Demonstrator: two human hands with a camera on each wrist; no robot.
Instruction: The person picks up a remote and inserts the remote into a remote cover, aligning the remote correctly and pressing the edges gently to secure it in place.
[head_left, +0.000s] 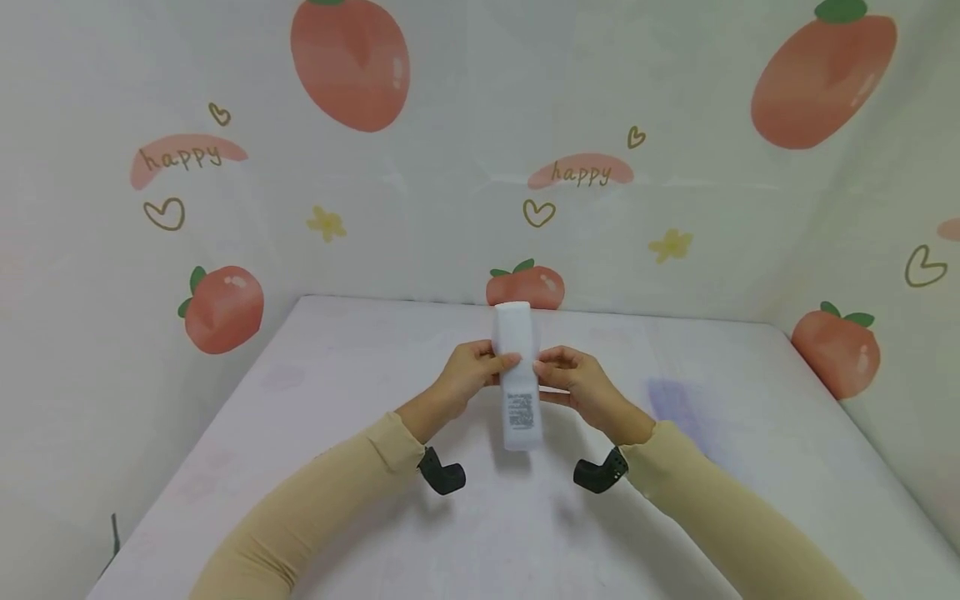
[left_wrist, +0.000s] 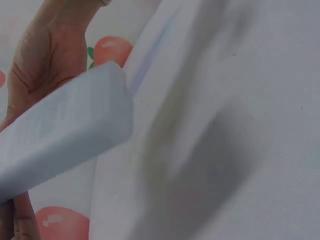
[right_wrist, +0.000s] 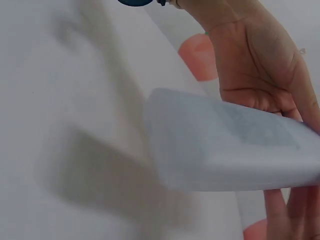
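Observation:
A long white container point(head_left: 519, 380) with rounded edges stands nearly upright between my two hands in the head view, raised above the table. Small dark print point(head_left: 521, 412) covers a patch on its lower front. My left hand point(head_left: 467, 372) grips the left side, thumb across the front and fingers behind. From the right, my right hand point(head_left: 591, 385) pinches the edge with its thumb and curled fingers. Up close, the container's smooth blunt end shows in the left wrist view point(left_wrist: 107, 107) and the right wrist view point(right_wrist: 177, 140). The fingers behind it are partly hidden.
The table point(head_left: 360, 533) has a pale cloth with a faint purple patch point(head_left: 682, 412) on the right. A white curtain point(head_left: 450, 208) printed with red fruit and hearts rises behind and at both sides. Dark wrist cameras point(head_left: 444, 475) sit under both wrists.

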